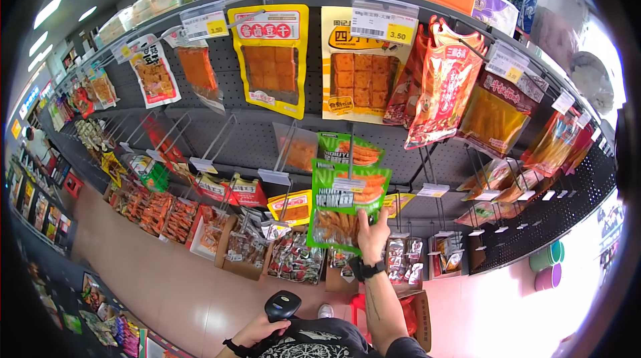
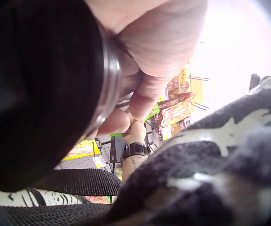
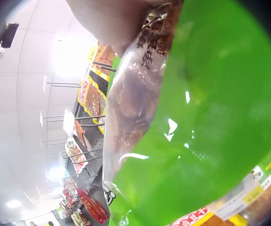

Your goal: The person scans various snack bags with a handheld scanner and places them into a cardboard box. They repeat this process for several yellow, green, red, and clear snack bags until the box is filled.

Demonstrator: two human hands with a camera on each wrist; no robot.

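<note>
My right hand (image 1: 372, 234) grips a green snack packet (image 1: 319, 226) by its lower right edge, thumb on the front. Behind that packet's top is a second green packet (image 1: 360, 139) on the rack. A hook with a price tag (image 1: 348, 185) overlaps the front one. In the right wrist view, the held packet (image 3: 211, 94) fills much of the picture, and part of its clear window shows. Low near my body, my left hand (image 1: 262, 331) holds a black handheld barcode scanner (image 1: 282, 304). The left wrist view shows curled fingers (image 2: 149, 89) beside its dark body.
Metal hooks stick out from the dark pegboard (image 1: 267, 130). A yellow packet (image 1: 270, 61) and a red packet (image 1: 446, 91) hang above. Boxes of small snacks (image 1: 297, 258) line the bottom. At lower right stand a cardboard box (image 1: 422, 321) and a red stool (image 1: 358, 304).
</note>
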